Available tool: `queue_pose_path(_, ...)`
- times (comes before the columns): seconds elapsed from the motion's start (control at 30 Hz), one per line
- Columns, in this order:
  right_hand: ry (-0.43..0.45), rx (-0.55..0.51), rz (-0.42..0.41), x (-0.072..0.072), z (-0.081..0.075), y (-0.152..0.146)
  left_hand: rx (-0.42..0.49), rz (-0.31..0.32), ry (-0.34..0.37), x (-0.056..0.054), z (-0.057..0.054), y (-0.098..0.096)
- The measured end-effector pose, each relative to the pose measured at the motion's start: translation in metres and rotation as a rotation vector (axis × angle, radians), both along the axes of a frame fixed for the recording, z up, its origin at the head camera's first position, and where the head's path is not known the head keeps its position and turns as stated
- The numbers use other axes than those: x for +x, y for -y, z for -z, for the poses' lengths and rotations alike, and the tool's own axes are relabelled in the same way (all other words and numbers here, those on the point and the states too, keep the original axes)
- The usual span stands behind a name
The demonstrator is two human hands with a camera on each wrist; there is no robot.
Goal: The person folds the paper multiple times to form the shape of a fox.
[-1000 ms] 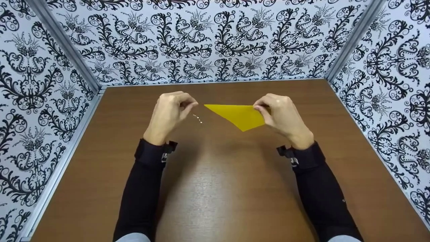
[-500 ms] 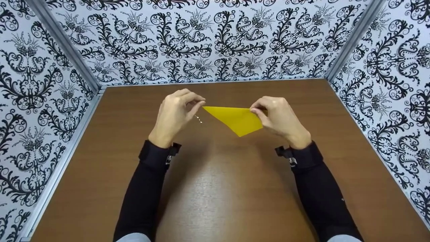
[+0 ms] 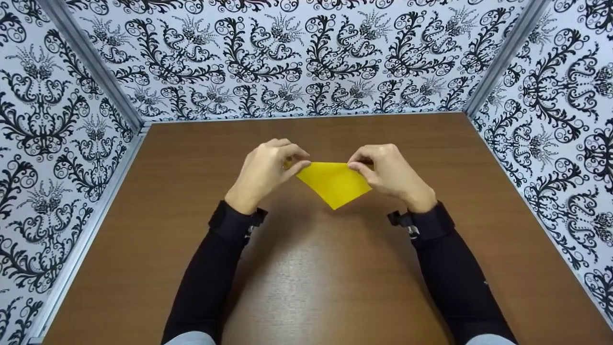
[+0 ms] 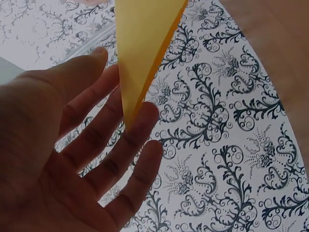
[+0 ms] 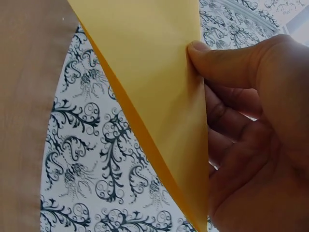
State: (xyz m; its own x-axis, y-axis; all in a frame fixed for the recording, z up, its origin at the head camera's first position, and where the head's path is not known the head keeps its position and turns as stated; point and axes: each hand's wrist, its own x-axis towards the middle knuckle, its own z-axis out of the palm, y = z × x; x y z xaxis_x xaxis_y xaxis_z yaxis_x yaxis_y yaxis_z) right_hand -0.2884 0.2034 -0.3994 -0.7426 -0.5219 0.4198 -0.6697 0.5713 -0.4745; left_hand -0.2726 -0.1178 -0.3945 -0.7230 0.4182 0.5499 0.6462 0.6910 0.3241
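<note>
A folded yellow sheet of paper (image 3: 334, 186) hangs above the table, its fold on top and a corner pointing down. My right hand (image 3: 390, 171) pinches its top edge; in the right wrist view the thumb (image 5: 200, 50) presses on the near face and the fingers lie behind. Two layers show along the slanting edge of the paper (image 5: 149, 96). My left hand (image 3: 266, 175) is at the other end, fingertips right at the fold. In the left wrist view its thumb (image 4: 99, 55) stands apart from the paper (image 4: 137, 53), whose narrow tip lies against the loosely bent fingers.
Beneath both hands is a brown wooden table (image 3: 297, 282). Patterned black-and-white walls (image 3: 297, 57) enclose its back and sides, with grey metal posts (image 3: 93, 62) at the corners.
My left hand has moved right and toward me, from apart to the paper's left end. The right hand has brought the paper slightly left and nearer.
</note>
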Motion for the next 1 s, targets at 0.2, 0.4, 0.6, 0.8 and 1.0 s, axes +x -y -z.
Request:
queue_pose_path(0.2,0.129,0.034,0.002,-0.005,0.009,0.009,-0.044,0.026,0.134,-0.004,0.008,-0.005)
queue_pose_path(0.4,0.194,0.076,0.009,-0.011,0.019,0.014,-0.089,0.019,0.236,-0.011,0.018,-0.006)
queue_pose_path(0.6,0.232,0.116,0.013,-0.017,0.032,0.016,-0.092,0.02,0.339,-0.019,0.03,-0.004)
queue_pose_path(0.8,0.263,0.184,0.038,-0.021,0.043,0.017,-0.106,-0.022,0.406,-0.028,0.043,-0.001)
queue_pose_path(1.0,0.242,0.244,0.083,-0.022,0.048,0.015,-0.109,-0.055,0.462,-0.035,0.056,0.003)
